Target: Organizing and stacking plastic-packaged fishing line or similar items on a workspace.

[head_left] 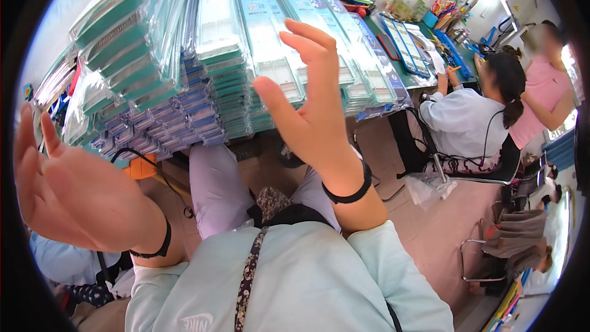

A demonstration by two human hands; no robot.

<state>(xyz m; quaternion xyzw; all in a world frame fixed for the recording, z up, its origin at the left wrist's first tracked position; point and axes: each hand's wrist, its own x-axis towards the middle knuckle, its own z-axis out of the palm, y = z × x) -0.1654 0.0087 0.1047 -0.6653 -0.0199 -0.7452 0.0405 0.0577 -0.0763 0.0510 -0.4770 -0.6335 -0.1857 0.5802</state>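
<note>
My right hand [310, 107] is raised in front of long, flat packs, its thumb and fingers apart and nothing between them. Behind it stands a stack of clear-wrapped packs [222, 40] with blue-and-white fronts and teal edges; I cannot tell whether the fingertips touch any. My left hand [74, 184] is at the far left, palm showing, fingers apart and empty. Nearest to it are a tilted stack of teal-edged packs in shiny film [117, 55] and a pile of purple-blue packs [166, 120] below. What the packs contain is unclear.
To the right, a seated person [467, 104] writes at a green desk; another person in pink [547, 95] stands behind. A blue tray [402, 46] and a pen cup [430, 19] are on the desk. A plastic bag [424, 190] lies near the chair, and a black cable [163, 175] hangs at left.
</note>
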